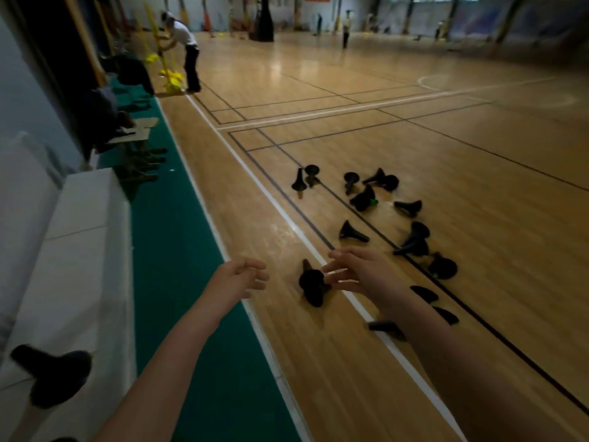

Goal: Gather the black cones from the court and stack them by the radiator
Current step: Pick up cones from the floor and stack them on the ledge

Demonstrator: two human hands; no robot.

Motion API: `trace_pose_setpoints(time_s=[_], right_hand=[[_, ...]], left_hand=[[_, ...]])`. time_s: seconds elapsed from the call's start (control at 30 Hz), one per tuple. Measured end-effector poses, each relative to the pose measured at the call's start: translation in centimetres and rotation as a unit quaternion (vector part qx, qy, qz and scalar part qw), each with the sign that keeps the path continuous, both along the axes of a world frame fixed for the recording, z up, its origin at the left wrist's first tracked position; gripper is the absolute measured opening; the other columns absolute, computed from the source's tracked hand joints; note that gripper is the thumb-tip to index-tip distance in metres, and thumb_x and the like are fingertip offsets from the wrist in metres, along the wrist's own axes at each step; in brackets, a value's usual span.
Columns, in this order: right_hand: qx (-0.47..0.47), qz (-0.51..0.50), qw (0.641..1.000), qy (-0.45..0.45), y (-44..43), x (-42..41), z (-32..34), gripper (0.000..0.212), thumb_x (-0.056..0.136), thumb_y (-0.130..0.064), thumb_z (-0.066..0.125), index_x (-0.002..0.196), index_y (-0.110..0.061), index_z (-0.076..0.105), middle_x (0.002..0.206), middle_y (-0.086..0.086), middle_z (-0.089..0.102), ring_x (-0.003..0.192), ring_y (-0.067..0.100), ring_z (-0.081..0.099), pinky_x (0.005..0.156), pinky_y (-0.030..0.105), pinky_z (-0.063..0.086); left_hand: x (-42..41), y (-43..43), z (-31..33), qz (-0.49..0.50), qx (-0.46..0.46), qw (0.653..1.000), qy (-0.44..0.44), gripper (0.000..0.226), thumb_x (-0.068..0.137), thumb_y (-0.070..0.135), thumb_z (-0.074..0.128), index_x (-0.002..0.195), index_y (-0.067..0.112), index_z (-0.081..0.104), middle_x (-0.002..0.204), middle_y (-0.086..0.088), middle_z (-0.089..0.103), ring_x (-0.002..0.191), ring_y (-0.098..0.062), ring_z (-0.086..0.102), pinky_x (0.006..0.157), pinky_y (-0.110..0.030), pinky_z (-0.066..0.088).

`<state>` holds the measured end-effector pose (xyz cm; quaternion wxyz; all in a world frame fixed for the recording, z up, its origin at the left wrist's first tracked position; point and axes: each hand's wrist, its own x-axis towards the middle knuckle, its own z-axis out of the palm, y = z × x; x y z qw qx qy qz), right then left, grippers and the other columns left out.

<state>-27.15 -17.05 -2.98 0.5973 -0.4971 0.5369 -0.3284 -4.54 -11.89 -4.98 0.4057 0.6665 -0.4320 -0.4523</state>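
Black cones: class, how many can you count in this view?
About 16 cones: one on the white ledge at left, one by the right hand, three beside the right forearm, eleven scattered further out on the court. Overlapping ones may hide more.

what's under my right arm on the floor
Three cones peek out from under the arm: two on its right side, one on its left. The white line also passes beneath. Their covered parts, and any other cone there, cannot be seen.
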Motion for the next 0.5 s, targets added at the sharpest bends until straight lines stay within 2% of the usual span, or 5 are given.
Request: trace_pose_setpoints(time_s=[0.1,0.2,0.4,0.5], right_hand=[[0.008,-0.044,0.999,-0.004,-1.3,-5.4,-0.6,0.021,0.097,-0.017,0.053,0.111,-0.006,0.064,0.096,0.014,0.072,0.086,0.027,0.072,0.079,0.036,0.059],[0.009,-0.098,0.995,-0.01,-2.3,-10.5,-1.1,0.02,0.097,-0.017,0.054,0.109,-0.005,0.064,0.091,0.013,0.072,0.083,0.025,0.072,0.076,0.035,0.058],[0.042,-0.181,0.983,-0.011,-3.2,-18.1,-2.9,0.018,0.098,-0.013,0.051,0.108,-0.004,0.064,0.094,0.015,0.071,0.082,0.025,0.071,0.075,0.032,0.058],[0.056,-0.203,0.977,0.004,-3.7,-19.9,-3.6,0.019,0.098,-0.01,0.048,0.107,-0.003,0.063,0.096,0.017,0.071,0.086,0.026,0.07,0.08,0.035,0.057]], left_hand=[[-5.0,-2.8,-0.1,-0.039,0.013,0.999,0.0,0.02,0.096,0.012,0.046,0.101,0.014,0.065,0.095,-0.001,0.072,0.091,-0.018,0.068,0.083,-0.033,0.05],[-9.8,-5.3,-0.2,-0.069,0.024,0.997,-0.003,0.02,0.095,0.01,0.047,0.102,0.012,0.065,0.096,-0.003,0.072,0.093,-0.019,0.068,0.087,-0.036,0.049],[-17.9,-9.2,-0.8,-0.135,0.058,0.989,-0.008,0.02,0.096,0.009,0.046,0.103,0.011,0.065,0.097,-0.005,0.071,0.093,-0.019,0.068,0.079,-0.03,0.05],[-21.1,-11.0,-1.7,-0.177,0.078,0.981,-0.017,0.021,0.096,0.011,0.046,0.104,0.012,0.065,0.099,-0.004,0.072,0.093,-0.017,0.068,0.082,-0.03,0.051]])
